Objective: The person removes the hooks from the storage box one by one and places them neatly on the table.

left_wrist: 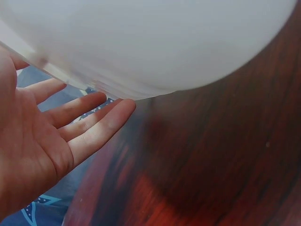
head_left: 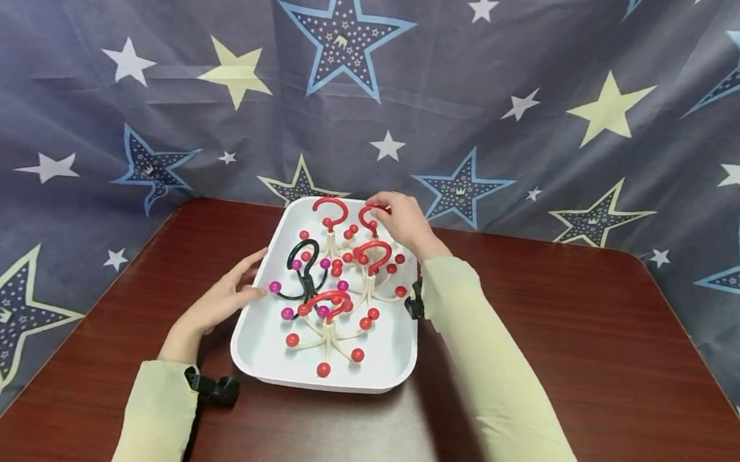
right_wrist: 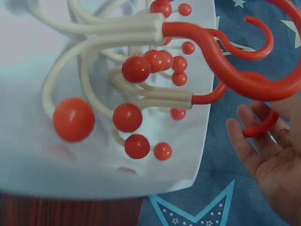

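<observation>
Snagging looked the main risk: red balls (head_left: 350, 234) crowded below the far-right red hook (head_left: 362, 218) in the white tray (head_left: 392, 358). Right hand (head_left: 406, 223) was at it, grip unclear; left hand (head_left: 221, 302), fingers extended, touched the rim.

Five ball-tipped massagers (head_left: 330, 329) (one black) sit in a white tray (head_left: 386, 364).
</observation>
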### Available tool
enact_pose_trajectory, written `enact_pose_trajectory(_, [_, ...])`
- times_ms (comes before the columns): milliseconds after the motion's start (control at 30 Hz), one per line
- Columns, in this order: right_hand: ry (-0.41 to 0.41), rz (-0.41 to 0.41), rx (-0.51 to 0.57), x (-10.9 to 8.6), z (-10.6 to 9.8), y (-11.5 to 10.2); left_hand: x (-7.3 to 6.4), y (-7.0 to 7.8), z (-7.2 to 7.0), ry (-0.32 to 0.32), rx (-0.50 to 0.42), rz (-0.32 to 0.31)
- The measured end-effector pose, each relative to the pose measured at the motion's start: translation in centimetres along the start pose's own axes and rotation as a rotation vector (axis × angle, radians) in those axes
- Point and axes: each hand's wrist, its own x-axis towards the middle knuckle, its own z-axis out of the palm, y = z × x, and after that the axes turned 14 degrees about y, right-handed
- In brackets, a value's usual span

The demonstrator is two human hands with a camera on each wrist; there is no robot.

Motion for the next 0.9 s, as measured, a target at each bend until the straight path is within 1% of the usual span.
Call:
enact_pose_trajectory(100, [0.015,0.013,0.026,0.0,-0.1,-0.2,0.1,-0.1,0.0,-0.005,-0.021,0.001])
enact_pose_trajectory(200, [0.026,-0.003,0.044,0.0,-0.5,-0.6,0.0,-0.1,0.1,-0.003,-0.032,-0.001])
enact_pose_trajectory(333, [0.051,-0.036,0.050,0.2,-1.2,-1.1,-0.1,-0.1,0.1,0.004,-0.028,-0.006])
enact_pose_trajectory(500, [0.100,-0.048,0.048,0.5,-2.3,-1.3,-0.1,0.0,0.1,0.008,-0.015,-0.010])
enact_pose_trajectory(767, [0.197,-0.024,0.079,0.5,-4.4,-1.0,0.0,-0.1,0.1,0.007,-0.008,-0.007])
enact_pose_trajectory(900, [0.239,-0.014,0.072,0.4,-5.6,-0.4,-0.1,-0.1,0.1,0.005,-0.012,-0.011])
